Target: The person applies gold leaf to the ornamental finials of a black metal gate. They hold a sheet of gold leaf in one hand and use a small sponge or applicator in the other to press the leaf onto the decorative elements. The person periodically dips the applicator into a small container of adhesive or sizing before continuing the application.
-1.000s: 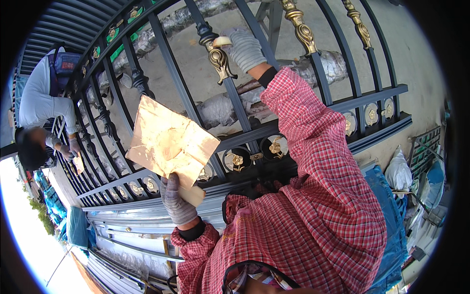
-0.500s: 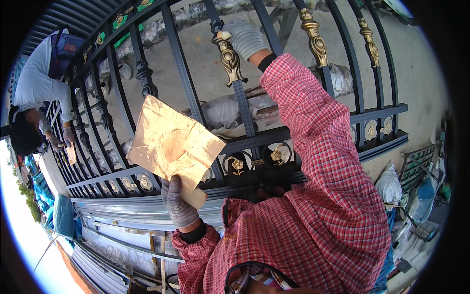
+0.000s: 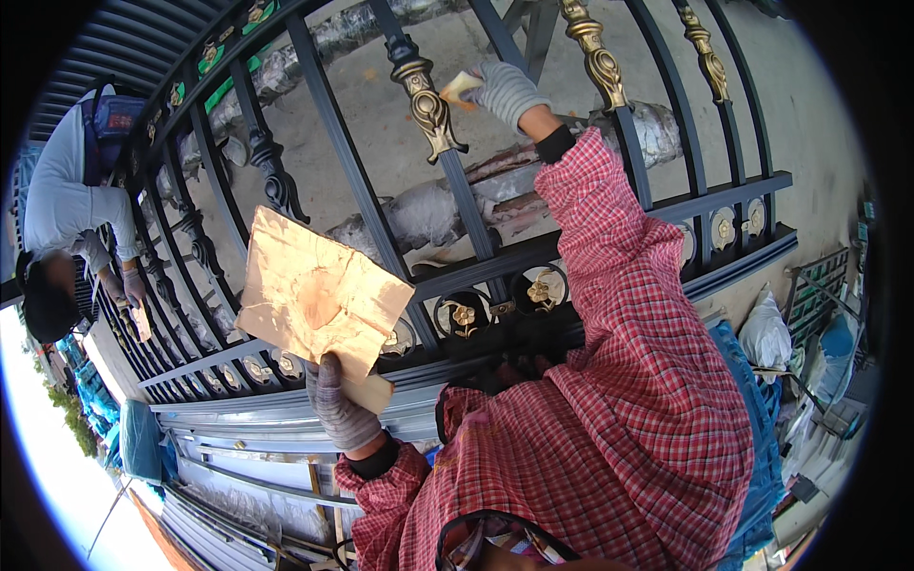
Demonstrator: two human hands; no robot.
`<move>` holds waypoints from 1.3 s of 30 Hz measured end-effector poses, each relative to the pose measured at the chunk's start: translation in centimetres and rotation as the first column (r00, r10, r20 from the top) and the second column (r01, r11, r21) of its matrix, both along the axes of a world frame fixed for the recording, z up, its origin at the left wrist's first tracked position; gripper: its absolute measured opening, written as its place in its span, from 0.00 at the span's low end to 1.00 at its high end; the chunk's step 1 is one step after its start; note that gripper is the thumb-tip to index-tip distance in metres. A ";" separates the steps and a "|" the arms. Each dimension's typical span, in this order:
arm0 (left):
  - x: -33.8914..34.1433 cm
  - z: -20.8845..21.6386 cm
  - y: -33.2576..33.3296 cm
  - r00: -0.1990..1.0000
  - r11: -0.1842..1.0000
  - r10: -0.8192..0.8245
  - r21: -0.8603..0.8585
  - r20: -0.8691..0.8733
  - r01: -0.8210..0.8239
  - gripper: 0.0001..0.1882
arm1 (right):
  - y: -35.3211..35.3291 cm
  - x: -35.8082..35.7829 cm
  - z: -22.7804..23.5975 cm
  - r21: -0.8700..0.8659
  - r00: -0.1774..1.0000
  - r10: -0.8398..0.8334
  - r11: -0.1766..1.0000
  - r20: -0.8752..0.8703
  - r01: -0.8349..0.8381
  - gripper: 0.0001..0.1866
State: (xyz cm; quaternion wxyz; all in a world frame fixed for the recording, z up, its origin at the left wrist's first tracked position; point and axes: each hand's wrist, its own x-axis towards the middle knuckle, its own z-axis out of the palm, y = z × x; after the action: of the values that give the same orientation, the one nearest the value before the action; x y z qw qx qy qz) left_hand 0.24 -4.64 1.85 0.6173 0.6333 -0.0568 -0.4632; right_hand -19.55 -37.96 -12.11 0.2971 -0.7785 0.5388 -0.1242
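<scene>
My left hand (image 3: 341, 409), in a grey knit glove, grips a square of cardboard (image 3: 314, 295) smeared with gold paint. A pale foam-like piece (image 3: 370, 392) sticks out under it. Pinched in my gloved right hand (image 3: 511, 95) is a small cream sponge (image 3: 462, 86), stained gold at its tip. It is held just right of a gold-and-black cast ornament (image 3: 427, 107) on a dark railing bar, apart from it. The ornament's upper part is still black in places. Left of it, another bar carries a dark ornament (image 3: 273, 169) without gold.
Gold-coloured ornaments (image 3: 602, 65) sit on bars to the right. Rings with gold flowers (image 3: 464, 315) line the lower rail. Plastic-wrapped poles (image 3: 419, 214) lie beneath the railing. At far left a co-worker (image 3: 71, 205) bends over the same railing. A white sack (image 3: 764, 333) stands at right.
My right hand has pulled back from the ornament's top, down and to the right, with the sponge. The cardboard in my left hand has shifted slightly left and down with the view.
</scene>
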 end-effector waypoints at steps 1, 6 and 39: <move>-0.1 0.1 -0.3 1.000 1.000 -0.005 0.002 -0.005 0.005 0.24 | 0.3 0.0 0.5 -0.048 0.996 -0.049 0.997 0.068 0.052 0.20; -1.2 0.8 -2.0 0.999 1.000 0.006 0.008 0.052 -0.007 0.25 | -0.6 0.8 -1.0 -0.039 0.983 0.079 0.995 -0.166 -0.086 0.16; 3.3 -1.5 1.0 0.998 0.995 0.067 -0.072 -0.022 -0.069 0.24 | -4.8 9.9 6.2 -0.256 0.734 0.347 0.779 -0.584 -0.572 0.19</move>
State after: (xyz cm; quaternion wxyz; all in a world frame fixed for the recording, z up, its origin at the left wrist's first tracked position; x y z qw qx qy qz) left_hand 3.52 -3.63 0.31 0.6558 0.6077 -0.0461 -0.4456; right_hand -9.69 -42.75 -5.86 -0.0074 -0.9383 0.3421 0.0511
